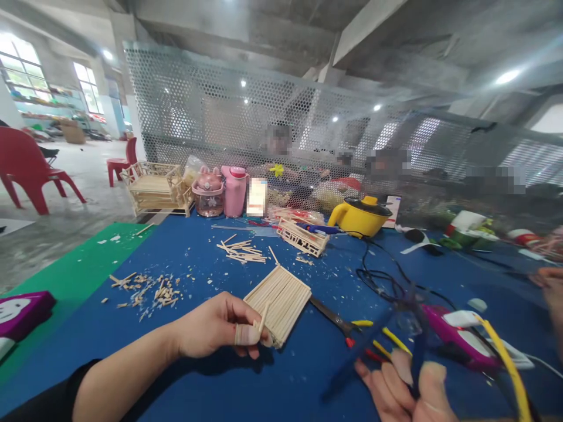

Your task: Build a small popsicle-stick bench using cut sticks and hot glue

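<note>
My left hand (240, 331), with tape around its thumb, grips the near corner of a flat panel of pale wooden sticks (281, 299). A short stick (264, 316) stands up at the thumb, over the panel. At the lower right my right hand (404, 390) is closed on a dark blue tool (417, 351) with two spread arms. Motion smears this tool, so its exact kind is unclear. Between the hands lie scissors (336, 321) with red and yellow handles, their blade close to the panel's right corner.
Loose sticks (241, 252) and cut stick bits (165, 291) lie on the blue table. Behind are a small stick frame (302, 236), a pink bottle (235, 190), a yellow pot (360, 217) and a stick-built model (158, 187). Black cables, a purple power strip (461, 337) and another person's hand (552, 293) are right.
</note>
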A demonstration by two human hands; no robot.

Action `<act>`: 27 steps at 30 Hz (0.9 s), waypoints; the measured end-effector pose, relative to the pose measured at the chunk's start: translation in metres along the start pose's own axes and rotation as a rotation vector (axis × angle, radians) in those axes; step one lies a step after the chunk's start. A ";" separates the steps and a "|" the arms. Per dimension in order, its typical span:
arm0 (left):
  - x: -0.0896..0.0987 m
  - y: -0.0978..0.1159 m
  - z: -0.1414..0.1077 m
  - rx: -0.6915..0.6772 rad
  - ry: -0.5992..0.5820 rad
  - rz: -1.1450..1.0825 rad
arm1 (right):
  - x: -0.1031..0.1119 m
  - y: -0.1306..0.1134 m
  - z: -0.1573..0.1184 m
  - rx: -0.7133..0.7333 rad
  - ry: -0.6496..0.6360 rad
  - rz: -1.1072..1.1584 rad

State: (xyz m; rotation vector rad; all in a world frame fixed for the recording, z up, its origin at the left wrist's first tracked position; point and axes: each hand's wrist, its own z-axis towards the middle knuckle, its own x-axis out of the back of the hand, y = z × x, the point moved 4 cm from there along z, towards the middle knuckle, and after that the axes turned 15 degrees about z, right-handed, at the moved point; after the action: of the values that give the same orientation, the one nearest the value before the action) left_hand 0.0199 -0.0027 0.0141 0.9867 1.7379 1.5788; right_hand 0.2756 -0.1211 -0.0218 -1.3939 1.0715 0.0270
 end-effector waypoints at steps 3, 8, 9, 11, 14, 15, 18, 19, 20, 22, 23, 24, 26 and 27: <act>0.002 0.000 0.001 -0.013 0.010 0.009 | -0.009 -0.009 0.027 0.006 0.044 0.016; 0.005 0.003 0.002 -0.054 0.078 0.020 | -0.024 -0.034 0.050 0.009 0.055 0.029; 0.005 0.006 0.001 -0.087 0.104 0.012 | -0.031 -0.039 0.047 0.024 0.029 0.018; 0.006 0.014 -0.002 -0.181 0.158 0.008 | -0.049 -0.043 0.038 0.056 -0.053 -0.022; 0.003 0.027 -0.008 -0.292 0.194 0.068 | -0.083 -0.034 0.020 0.073 -0.218 -0.133; 0.002 0.029 -0.009 -0.308 0.186 0.092 | -0.093 -0.026 0.014 0.083 -0.287 -0.182; -0.005 0.034 -0.011 -0.357 0.146 0.151 | -0.110 0.000 -0.001 0.163 -0.445 -0.319; -0.007 0.034 -0.010 -0.376 0.132 0.158 | -0.112 0.009 -0.006 0.167 -0.487 -0.357; -0.009 0.033 -0.010 -0.389 0.121 0.155 | -0.113 0.016 -0.010 0.158 -0.532 -0.390; -0.011 0.031 -0.009 -0.389 0.115 0.123 | -0.114 0.020 -0.016 0.135 -0.642 -0.458; -0.011 0.029 -0.009 -0.373 0.121 0.102 | -0.113 0.016 -0.015 0.161 -0.694 -0.503; -0.011 0.027 -0.009 -0.355 0.134 0.090 | -0.110 0.008 -0.011 0.208 -0.733 -0.564; -0.008 0.026 -0.011 -0.329 0.172 0.113 | -0.098 -0.021 0.006 0.470 -0.719 -0.771; -0.007 0.026 -0.012 -0.328 0.190 0.153 | -0.088 -0.034 0.020 0.585 -0.683 -0.938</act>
State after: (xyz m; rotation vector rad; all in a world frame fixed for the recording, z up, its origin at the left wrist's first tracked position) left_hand 0.0178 -0.0149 0.0409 0.8443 1.4828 2.0344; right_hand 0.2577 -0.0648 0.0548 -1.0904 -0.1962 -0.4307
